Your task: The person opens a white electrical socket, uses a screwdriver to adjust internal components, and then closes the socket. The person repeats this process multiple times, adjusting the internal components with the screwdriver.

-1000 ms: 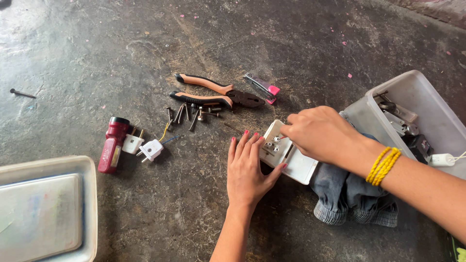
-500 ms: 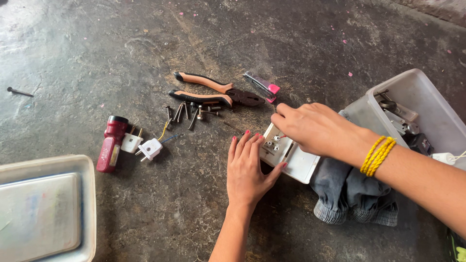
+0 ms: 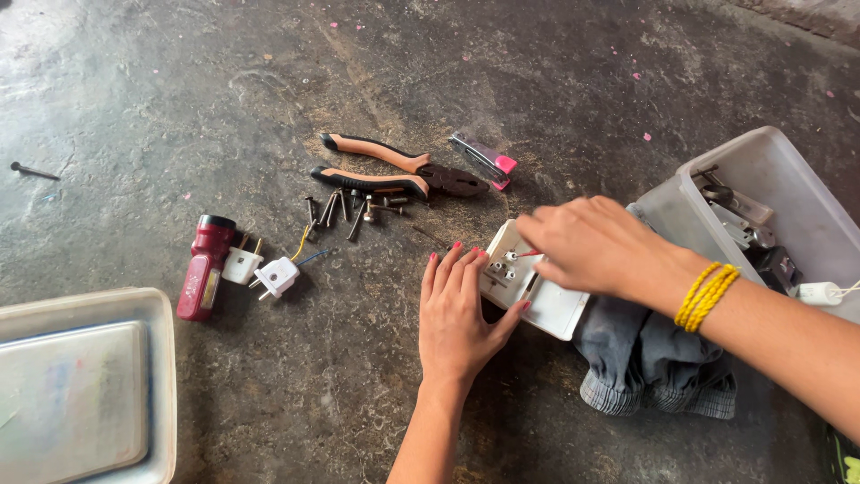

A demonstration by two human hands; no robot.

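Note:
A white electrical socket plate (image 3: 548, 305) lies on the dark floor. My left hand (image 3: 461, 309) rests flat beside it, fingers spread, thumb and fingertips pressing on its near edge. My right hand (image 3: 596, 246), with yellow bangles at the wrist, covers the plate's top. Its fingertips pinch a thin red piece (image 3: 527, 254) over the socket holes; I cannot tell whether that is a wire or a tool.
Orange-handled pliers (image 3: 394, 166), a small pink-ended tool (image 3: 484, 159) and several dark screws (image 3: 349, 206) lie beyond the plate. To the left are a red torch (image 3: 204, 266), two white plugs (image 3: 278, 276) and a tray (image 3: 166, 376). A bin of parts (image 3: 761, 170) and grey cloth (image 3: 645, 358) sit to the right.
My right hand shifted slightly over the plate, and the socket holes and the thin red piece at its fingertips now show. My left hand has stayed in place.

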